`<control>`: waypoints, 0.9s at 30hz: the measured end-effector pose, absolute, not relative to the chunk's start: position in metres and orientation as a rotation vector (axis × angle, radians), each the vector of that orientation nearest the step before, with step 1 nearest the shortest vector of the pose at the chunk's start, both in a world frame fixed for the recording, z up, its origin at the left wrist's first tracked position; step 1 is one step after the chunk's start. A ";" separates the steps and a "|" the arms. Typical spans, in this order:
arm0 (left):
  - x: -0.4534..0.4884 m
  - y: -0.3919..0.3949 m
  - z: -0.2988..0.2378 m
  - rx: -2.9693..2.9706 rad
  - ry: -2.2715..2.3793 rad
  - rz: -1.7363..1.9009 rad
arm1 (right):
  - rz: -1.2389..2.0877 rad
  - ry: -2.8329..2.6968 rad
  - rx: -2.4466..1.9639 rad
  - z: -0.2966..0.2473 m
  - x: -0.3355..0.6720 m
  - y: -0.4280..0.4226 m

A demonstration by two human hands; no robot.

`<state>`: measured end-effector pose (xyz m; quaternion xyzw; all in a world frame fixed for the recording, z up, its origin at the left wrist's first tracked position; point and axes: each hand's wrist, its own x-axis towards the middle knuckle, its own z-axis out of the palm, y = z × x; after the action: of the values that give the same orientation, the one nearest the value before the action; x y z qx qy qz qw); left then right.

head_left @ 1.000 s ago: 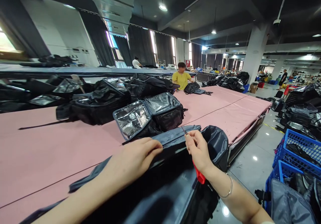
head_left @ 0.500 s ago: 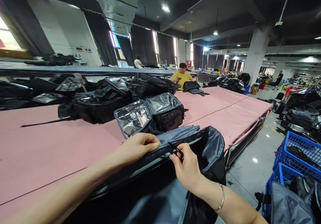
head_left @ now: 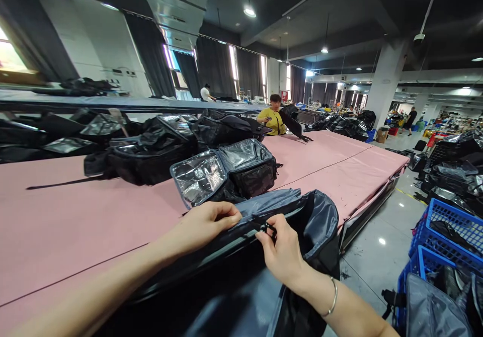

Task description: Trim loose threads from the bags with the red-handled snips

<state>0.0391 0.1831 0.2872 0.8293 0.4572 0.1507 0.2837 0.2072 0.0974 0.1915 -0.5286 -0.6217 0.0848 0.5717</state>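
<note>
A large black bag (head_left: 328, 261) with grey lining (head_left: 320, 221) gapes open in front of me at the table's near edge. My left hand (head_left: 211, 221) is closed in a pinch at the bag's upper edge, on the grey lining fabric. Just to its right, my right hand (head_left: 281, 249) grips small black thread snips (head_left: 268, 229) between thumb and fingers. Their dark tips point left, against the bag's rim close to my left fingertips. Any thread there is too fine to make out.
On the pink-covered table (head_left: 151, 216) lie an open silver-lined bag (head_left: 252, 176) and a black bag (head_left: 147, 161). Across it, a person in yellow (head_left: 273, 118) handles a black bag. Blue crates (head_left: 449, 221) of bags stand on the floor at right.
My hands stay nearly in place at the rim, the snips shifting only slightly. Across the table, the person in yellow has lifted a black bag upright.
</note>
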 end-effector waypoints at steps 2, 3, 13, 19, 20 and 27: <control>0.040 0.184 0.288 2.221 1.233 0.387 | 0.228 -1.398 -1.238 0.190 0.208 0.099; 0.041 0.184 0.288 2.218 1.234 0.379 | 0.241 -1.373 -1.237 0.190 0.208 0.099; 0.040 0.187 0.287 2.180 1.198 0.362 | 0.026 -1.479 -1.389 0.185 0.202 0.103; 0.039 0.187 0.285 2.168 1.175 0.363 | -0.284 -1.623 -1.407 0.180 0.204 0.107; 0.040 0.186 0.286 2.169 1.161 0.369 | -0.306 -1.637 -1.399 0.180 0.205 0.107; 0.041 0.178 0.294 2.136 1.107 0.366 | -0.255 -1.777 -1.432 0.184 0.205 0.101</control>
<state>0.0411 0.1778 0.2939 0.8234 0.4267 0.1410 0.3466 0.2053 0.1013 0.1844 -0.5686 -0.7058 -0.1011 0.4103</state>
